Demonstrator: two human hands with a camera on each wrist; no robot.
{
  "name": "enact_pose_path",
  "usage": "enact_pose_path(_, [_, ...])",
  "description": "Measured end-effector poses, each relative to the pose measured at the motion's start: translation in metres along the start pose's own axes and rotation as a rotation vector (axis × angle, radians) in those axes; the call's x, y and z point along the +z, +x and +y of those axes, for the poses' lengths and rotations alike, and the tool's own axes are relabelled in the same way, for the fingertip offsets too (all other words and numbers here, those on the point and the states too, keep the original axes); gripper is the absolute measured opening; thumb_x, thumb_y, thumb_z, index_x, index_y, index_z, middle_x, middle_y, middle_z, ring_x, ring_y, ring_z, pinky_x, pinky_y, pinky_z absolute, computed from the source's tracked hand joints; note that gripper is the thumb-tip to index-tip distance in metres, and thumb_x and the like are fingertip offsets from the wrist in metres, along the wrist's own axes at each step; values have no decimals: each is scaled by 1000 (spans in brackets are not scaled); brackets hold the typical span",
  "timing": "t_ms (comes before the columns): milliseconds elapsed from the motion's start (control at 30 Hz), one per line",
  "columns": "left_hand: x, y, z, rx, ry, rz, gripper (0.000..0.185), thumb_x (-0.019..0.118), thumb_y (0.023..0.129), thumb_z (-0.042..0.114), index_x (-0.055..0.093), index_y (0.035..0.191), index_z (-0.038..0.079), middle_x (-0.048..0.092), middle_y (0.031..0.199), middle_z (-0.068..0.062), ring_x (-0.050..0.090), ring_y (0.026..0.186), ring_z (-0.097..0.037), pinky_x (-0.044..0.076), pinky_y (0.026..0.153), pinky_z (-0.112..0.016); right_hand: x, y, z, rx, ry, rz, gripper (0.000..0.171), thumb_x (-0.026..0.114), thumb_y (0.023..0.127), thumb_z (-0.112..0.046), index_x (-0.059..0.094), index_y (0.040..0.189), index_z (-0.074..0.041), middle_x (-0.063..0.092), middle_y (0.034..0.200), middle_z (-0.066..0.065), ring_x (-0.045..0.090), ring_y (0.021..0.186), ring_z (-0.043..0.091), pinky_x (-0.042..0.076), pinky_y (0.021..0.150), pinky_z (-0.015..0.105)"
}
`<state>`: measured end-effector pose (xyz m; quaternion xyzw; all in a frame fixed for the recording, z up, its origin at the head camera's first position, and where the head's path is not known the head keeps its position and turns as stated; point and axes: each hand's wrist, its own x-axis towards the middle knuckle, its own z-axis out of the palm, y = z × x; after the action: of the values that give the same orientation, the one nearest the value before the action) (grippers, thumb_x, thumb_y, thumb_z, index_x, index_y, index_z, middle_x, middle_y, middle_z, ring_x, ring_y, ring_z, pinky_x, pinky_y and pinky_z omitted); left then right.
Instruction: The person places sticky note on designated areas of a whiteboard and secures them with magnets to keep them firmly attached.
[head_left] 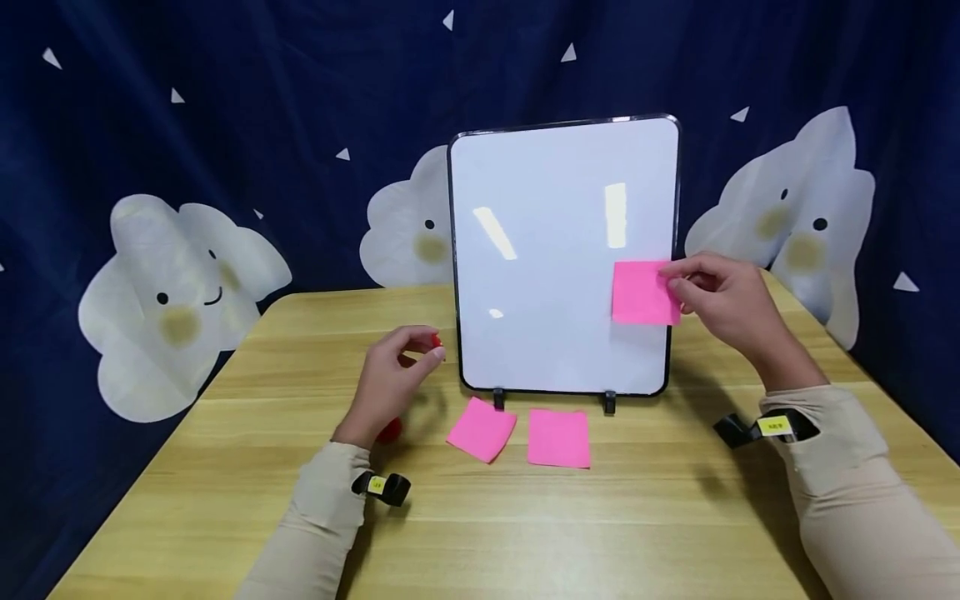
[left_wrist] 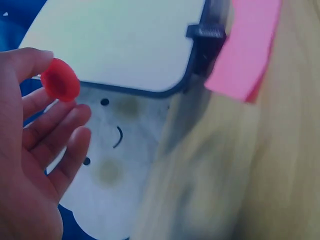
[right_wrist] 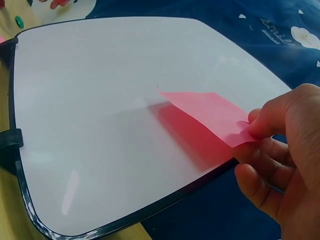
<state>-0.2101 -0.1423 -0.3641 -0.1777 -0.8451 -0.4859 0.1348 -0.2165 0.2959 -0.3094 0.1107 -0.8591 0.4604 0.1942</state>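
At one black-framed whiteboard (head_left: 547, 308), the right hand (head_left: 731, 308) pinches one square pink paper note (head_left: 637, 293), the left hand (head_left: 386, 379) one round red disc (left_wrist: 60, 80) — two flat pink notes (head_left: 558, 438) lie below.

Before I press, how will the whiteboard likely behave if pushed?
The whiteboard may tip if pushed near its top, since it stands tall on small black feet. It may slide, as those feet appear merely to rest on the wood-grain table. Its flat face suggests it will probably stay stiff.
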Motion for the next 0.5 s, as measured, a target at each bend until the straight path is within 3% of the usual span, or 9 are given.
enact_pose_path(333, [6,6,16,-27,5,-55,32,70,95,34,68,121,14,67,105,3,61,98,-14,52,85,-42,0,-1,0,-5,-5,28,19,66,97,-17,74,111,-6,65,92,-3,60,70,12,45,51,23])
enact_pose_path(500, [11,7,18,-39,-40,-54,38,70,95,37,68,122,11,67,104,2,62,98,-15,52,85,-41,2,-1,-1,-8,8,26,19,67,97,-16,75,110,-5,64,93,-5,61,70,13,48,53,21])
